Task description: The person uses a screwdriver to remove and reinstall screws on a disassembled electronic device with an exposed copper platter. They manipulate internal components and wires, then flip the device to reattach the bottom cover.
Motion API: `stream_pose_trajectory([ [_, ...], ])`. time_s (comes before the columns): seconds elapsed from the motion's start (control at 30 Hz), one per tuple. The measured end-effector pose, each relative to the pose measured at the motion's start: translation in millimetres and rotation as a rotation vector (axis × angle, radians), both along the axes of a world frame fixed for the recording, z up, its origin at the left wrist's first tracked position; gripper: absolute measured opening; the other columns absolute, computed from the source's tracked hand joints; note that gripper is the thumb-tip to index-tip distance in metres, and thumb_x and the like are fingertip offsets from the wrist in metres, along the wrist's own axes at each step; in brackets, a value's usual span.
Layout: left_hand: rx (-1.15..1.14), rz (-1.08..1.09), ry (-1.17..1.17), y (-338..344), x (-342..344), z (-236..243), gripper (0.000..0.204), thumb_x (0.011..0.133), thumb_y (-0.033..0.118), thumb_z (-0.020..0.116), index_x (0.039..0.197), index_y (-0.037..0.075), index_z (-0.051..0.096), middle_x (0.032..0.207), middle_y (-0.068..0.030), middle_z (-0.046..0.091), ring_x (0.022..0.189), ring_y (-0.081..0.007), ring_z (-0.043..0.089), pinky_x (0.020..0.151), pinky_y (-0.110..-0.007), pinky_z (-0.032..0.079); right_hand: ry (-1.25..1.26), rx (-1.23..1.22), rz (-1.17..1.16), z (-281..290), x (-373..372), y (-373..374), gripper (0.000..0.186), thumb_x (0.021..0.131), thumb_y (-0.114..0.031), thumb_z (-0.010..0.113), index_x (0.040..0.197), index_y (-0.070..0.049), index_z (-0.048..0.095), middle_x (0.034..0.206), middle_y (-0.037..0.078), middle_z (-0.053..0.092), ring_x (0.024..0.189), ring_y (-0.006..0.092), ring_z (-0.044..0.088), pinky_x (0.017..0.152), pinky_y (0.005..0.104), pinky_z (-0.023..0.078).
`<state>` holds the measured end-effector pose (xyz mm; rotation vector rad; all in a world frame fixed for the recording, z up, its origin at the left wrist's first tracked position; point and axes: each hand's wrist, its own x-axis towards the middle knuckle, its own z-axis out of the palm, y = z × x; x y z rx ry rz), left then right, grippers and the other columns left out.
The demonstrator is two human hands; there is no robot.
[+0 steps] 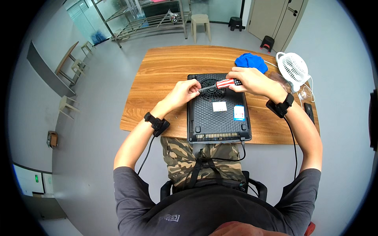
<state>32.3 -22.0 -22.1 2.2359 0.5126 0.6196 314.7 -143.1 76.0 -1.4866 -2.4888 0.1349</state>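
A black flat device with a round fan grille lies on the wooden table in front of me, its textured side up. My right hand grips a screwdriver by its red-and-white striped handle. The metal shaft slants left across the grille. At its tip, the fingers of my left hand are pinched together; whatever is between them is too small to make out. A black cable is plugged into the device's near edge. Tiny pale bits, perhaps screws, lie left of the device.
On the table's right stand a white fan with its cord, a bunched blue cloth, clear plastic wrapping and a black oblong item. Beyond the wooden table are a metal rack and a beige stool.
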Motion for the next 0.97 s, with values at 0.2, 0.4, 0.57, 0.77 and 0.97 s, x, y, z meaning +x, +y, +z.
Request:
stream_pose_trajectory([
  [0.2, -0.02, -0.004, 0.01, 0.3, 1.2, -3.6, 0.015, 0.088, 0.0, 0.073, 0.102, -0.002, 0.066, 0.084, -0.0079, 0.072, 0.08, -0.0141, 0.07, 0.075, -0.029, 0.058, -0.005, -0.026, -0.008, -1.5, -1.4, -0.9, 0.033, 0.091, -0.031, 0.069, 0.108, -0.002, 0.069, 0.096, 0.014, 0.066, 0.088, 0.0332, 0.068, 0.076, 0.0424, 0.055],
  [0.4, -0.019, -0.012, 0.027, -1.6, 2.0, -5.0, 0.014, 0.088, 0.001, 0.072, 0.101, -0.002, 0.067, 0.084, -0.0085, 0.073, 0.079, -0.0151, 0.07, 0.075, -0.03, 0.058, -0.013, 0.0, 0.021, -6.4, 0.9, -1.4, 0.033, 0.091, -0.031, 0.069, 0.109, -0.003, 0.069, 0.096, 0.013, 0.065, 0.088, 0.0325, 0.068, 0.075, 0.0423, 0.055],
  [0.57, 0.009, -0.013, 0.054, -1.3, 6.0, -3.5, 0.014, 0.089, 0.001, 0.072, 0.101, -0.002, 0.067, 0.085, -0.0095, 0.073, 0.081, -0.0159, 0.071, 0.075, -0.031, 0.058, -0.053, 0.012, 0.014, -5.1, 1.1, -3.4, 0.033, 0.09, -0.029, 0.07, 0.11, -0.004, 0.069, 0.096, 0.012, 0.063, 0.088, 0.0311, 0.066, 0.074, 0.0419, 0.054],
  [0.77, 0.199, -0.028, 0.109, -6.7, 11.8, 1.7, 0.013, 0.088, 0.001, 0.067, 0.1, -0.002, 0.064, 0.088, -0.0166, 0.068, 0.084, -0.0314, 0.069, 0.075, -0.04, 0.056, -0.09, 0.026, 0.026, -2.9, -1.4, -4.6, 0.031, 0.089, -0.027, 0.071, 0.112, -0.006, 0.068, 0.096, 0.01, 0.06, 0.089, 0.0289, 0.065, 0.074, 0.0414, 0.054],
  [0.97, 0.271, 0.006, 0.196, -11.3, 14.5, 4.9, 0.013, 0.089, 0.004, 0.065, 0.101, 0.0, 0.064, 0.094, -0.0181, 0.069, 0.093, -0.0356, 0.069, 0.079, -0.042, 0.055, -0.073, 0.042, 0.048, -6.9, -4.6, -3.9, 0.035, 0.087, -0.026, 0.073, 0.115, -0.006, 0.067, 0.096, 0.009, 0.061, 0.091, 0.0287, 0.065, 0.075, 0.0407, 0.054],
])
